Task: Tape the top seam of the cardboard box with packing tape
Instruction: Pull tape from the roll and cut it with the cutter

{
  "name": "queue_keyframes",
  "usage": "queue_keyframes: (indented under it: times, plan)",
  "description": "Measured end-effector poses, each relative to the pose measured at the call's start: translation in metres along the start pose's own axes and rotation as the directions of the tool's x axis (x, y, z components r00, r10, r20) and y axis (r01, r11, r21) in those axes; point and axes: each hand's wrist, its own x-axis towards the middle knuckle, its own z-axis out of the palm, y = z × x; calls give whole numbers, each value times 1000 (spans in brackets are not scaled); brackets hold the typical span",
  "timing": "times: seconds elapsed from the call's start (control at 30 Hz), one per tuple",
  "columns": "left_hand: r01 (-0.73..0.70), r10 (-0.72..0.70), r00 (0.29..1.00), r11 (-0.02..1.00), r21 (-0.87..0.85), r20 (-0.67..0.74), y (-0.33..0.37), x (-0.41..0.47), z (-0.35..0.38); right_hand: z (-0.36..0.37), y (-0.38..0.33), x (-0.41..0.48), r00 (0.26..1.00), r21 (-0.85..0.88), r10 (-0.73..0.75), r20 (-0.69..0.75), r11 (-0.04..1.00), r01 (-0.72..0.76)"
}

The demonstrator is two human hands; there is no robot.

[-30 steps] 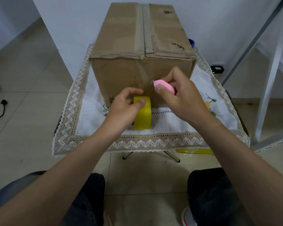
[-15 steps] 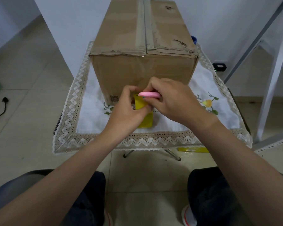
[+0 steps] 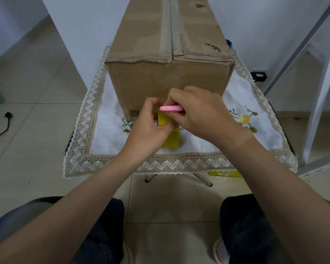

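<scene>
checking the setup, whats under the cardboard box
The cardboard box stands on a white embroidered cloth with lace trim. Metal legs show below its front edge; the tabletop itself is covered.

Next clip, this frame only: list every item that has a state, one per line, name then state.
cardboard box: upright on the cloth, top flaps shut, tape along the top seam.
yellow tape roll: standing on edge, held by the left hand.
pink cutter: level, pinched over the roll.
left hand: grip shut on the roll.
right hand: grip shut on the cutter.
tablecloth: spread flat.
plug: on the floor, unplugged.
</scene>
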Motion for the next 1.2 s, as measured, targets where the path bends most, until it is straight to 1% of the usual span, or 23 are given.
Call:
queue_keyframes:
  times: [0.2,0.43,0.6,0.87,0.97,1.03,1.1,1.2]
  plan:
    - [1,-1,1000,1000,6,0,-1,2,0,-3,1,2,1000,2,-2,9,1000,2]
    - [1,-1,1000,1000,24,3,-4,4,2,-7,14,-3,999,29,33,13,999,-33]
    - [-6,6,1000,1000,8,-4,-7,5,1,-10,22,-8,999,17,49,1,999,-49]
    - [25,-25,1000,1000,0,-5,-4,7,3,-16,34,-16,998,-22,57,36,998,-56]
    - [52,-52,999,999,12,-16,-2,7,5,-19,41,-20,992,-8,118,45,993,-118]
    - [63,-63,998,998,16,-21,-2,8,6,-20,49,-23,976,-17,196,94,981,-196]
    - [78,-78,997,997,19,-30,-2,9,8,-21,60,-27,938,-56,301,174,953,-296]
    - [91,-90,996,996,24,-20,0,9,10,-25,80,-34,847,-152,461,266,887,-435]
